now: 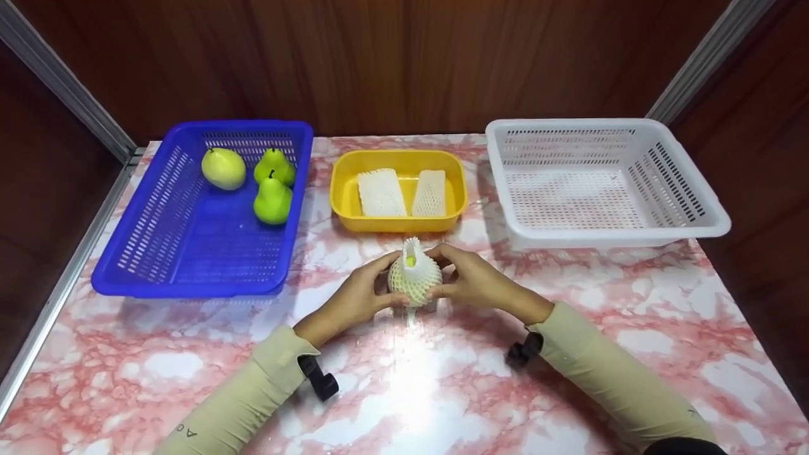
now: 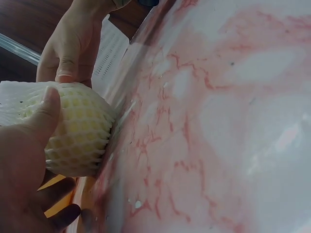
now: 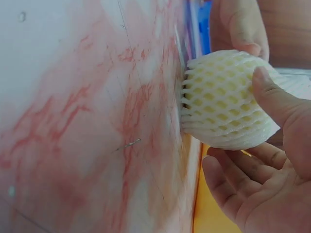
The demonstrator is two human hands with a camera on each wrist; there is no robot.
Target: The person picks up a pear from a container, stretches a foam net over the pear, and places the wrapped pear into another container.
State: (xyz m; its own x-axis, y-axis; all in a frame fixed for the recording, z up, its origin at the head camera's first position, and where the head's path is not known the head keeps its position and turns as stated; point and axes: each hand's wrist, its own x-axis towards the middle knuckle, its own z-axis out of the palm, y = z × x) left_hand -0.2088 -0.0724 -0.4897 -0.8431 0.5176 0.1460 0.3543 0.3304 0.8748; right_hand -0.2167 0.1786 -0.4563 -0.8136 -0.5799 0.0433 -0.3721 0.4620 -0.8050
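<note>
In the head view a pale yellow pear in a white foam net sleeve [image 1: 415,278] stands upright at the middle of the table, the sleeve's end rising above it. My left hand [image 1: 360,291] holds its left side, with the thumb [image 2: 48,104] pressed on the netting. From the other side my right hand [image 1: 477,278] grips it, thumb toward me and fingers behind. Both wrist views show the netting stretched around the fruit, its lower edge close to the tabletop. The far fingers are partly hidden behind the fruit.
A blue basket [image 1: 202,289] at the left holds a yellow pear [image 1: 224,169] and two green pears [image 1: 273,201]. Beyond my hands, a yellow bin [image 1: 398,224] holds white foam net sleeves [image 1: 382,193]. At the right stands a white basket [image 1: 619,237]. Brown panels wall the table.
</note>
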